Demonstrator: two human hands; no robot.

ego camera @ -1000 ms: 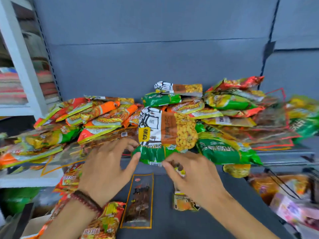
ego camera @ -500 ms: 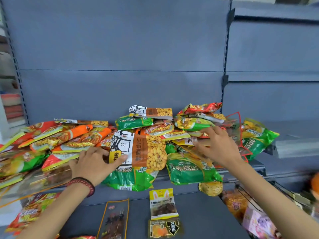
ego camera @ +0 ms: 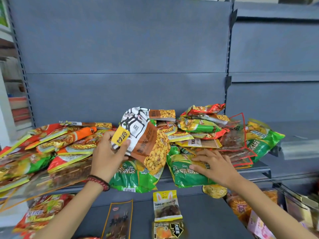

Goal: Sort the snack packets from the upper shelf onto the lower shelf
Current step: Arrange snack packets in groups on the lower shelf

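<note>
A: Well, how is the peanut packet held?

B: It is pinched at its yellow-labelled corner by the left hand, with the thumb on the front and the other fingers curled behind. The rest of it is tilted up beyond the fingertips, raised off the heap. A corner hold like this is judged to let it be drawn clear without its neighbours being dragged along.

A: And the right hand?

B: It is laid flat, fingers straight and slightly spread, on a green packet. The heap is probably being steadied, since that packet overhangs the edge of the upper shelf.

A: Where are the snack packets found?

B: Most are heaped on the upper shelf, to either side of the fingers and beyond them. Below the wrists, only a few are laid on the lower shelf, among them a yellow-topped packet and a dark strip packet.

A: And the room?

B: Grey shelving panels are seen behind the heap. A white rack is glimpsed far to the left of the left fingers.
</note>
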